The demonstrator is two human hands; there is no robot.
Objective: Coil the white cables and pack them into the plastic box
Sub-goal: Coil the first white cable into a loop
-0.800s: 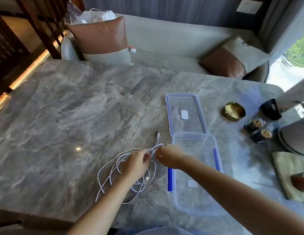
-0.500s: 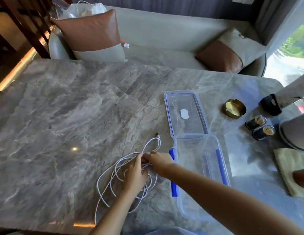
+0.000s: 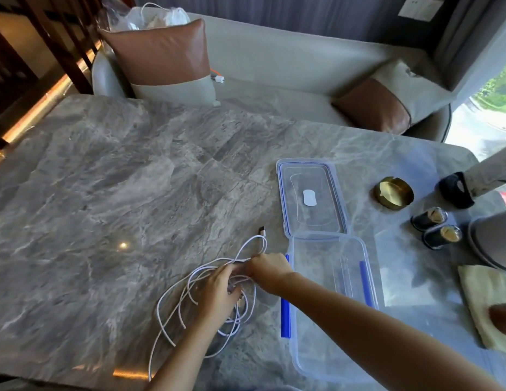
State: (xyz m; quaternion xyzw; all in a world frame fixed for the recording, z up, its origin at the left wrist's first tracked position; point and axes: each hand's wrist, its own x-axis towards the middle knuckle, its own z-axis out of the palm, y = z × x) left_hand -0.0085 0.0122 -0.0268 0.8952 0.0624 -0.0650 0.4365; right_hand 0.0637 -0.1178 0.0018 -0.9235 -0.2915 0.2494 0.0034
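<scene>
A tangle of white cables [image 3: 175,303] lies in loose loops on the grey marble table [image 3: 105,193], one plug end [image 3: 262,230] pointing away from me. My left hand [image 3: 218,289] rests on the middle of the tangle with its fingers closed around some strands. My right hand [image 3: 267,269] pinches the cable just right of it, both hands nearly touching. The clear plastic box [image 3: 331,300] with blue clips stands empty right of my hands. Its lid [image 3: 311,196] lies flat just beyond it.
A brass dish [image 3: 393,191], two small dark jars [image 3: 436,228] and a dark cup [image 3: 456,189] stand at the right. A folded cloth [image 3: 483,300] lies at the right edge. Beyond the table is a sofa with cushions [image 3: 164,57] and a plastic bag.
Both hands have drawn closer together over the tangle. A loop of cable near the plug has formed and widened beyond the right hand. The view shifted slightly.
</scene>
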